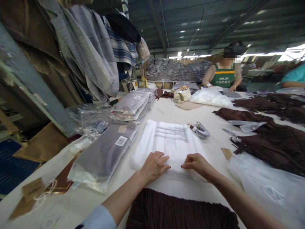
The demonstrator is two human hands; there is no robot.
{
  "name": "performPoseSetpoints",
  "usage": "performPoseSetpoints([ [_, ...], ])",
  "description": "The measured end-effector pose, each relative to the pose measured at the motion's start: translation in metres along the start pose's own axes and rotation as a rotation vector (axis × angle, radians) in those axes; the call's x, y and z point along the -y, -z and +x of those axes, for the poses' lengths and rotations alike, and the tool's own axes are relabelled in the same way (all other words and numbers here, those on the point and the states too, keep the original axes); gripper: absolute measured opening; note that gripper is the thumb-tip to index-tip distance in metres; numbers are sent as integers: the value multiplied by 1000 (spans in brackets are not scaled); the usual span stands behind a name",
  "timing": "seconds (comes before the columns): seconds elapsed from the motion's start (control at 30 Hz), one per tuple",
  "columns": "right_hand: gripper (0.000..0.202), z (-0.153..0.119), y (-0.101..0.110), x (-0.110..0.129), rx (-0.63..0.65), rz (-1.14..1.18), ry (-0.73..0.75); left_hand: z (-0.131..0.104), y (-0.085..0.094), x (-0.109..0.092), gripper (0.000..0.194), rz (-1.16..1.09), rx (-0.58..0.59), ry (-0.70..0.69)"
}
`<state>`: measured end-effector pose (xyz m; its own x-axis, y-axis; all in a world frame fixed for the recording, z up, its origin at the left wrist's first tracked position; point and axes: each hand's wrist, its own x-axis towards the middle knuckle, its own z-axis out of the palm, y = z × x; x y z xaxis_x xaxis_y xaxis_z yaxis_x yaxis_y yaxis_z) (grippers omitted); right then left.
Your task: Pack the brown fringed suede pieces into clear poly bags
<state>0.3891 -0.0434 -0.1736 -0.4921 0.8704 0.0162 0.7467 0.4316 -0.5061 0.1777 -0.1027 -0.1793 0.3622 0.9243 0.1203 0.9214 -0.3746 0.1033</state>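
A stack of white plastic bags (164, 141) with printed lines of text lies flat on the table in front of me. My left hand (154, 165) rests on the near left part of the stack, thumb and fingers apart. At the near right edge, my right hand (196, 163) pinches the top plastic bag between thumb and bent fingers. Closest to me lies a dark brown fringed cloth (181, 211), just below the stack. A filled bag (105, 156) with a barcode label, holding folded grey cloth, sits left of my left hand.
More packed bags (133, 101) are piled behind on the left. Brown fringed scarves (264, 140) and a loose clear bag (269, 187) cover the right side. A small bundle (200, 129) lies past the stack. Across the table stands a person in a green apron (224, 76).
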Motion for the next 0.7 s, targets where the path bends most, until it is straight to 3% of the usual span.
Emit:
performPoseSetpoints([
  [0.2,19,-12,-3,2,-198,-161,163,12,11,-6,21,128,6,34],
  [0.4,25,-38,-7,-15,-295,-427,407,-2,18,18,24,281,37,177],
  [0.5,39,-52,-2,-28,-366,-535,402,-13,22,25,26,317,40,215],
  [0.7,29,-80,7,-40,-433,-624,343,-32,30,19,25,318,80,210],
])
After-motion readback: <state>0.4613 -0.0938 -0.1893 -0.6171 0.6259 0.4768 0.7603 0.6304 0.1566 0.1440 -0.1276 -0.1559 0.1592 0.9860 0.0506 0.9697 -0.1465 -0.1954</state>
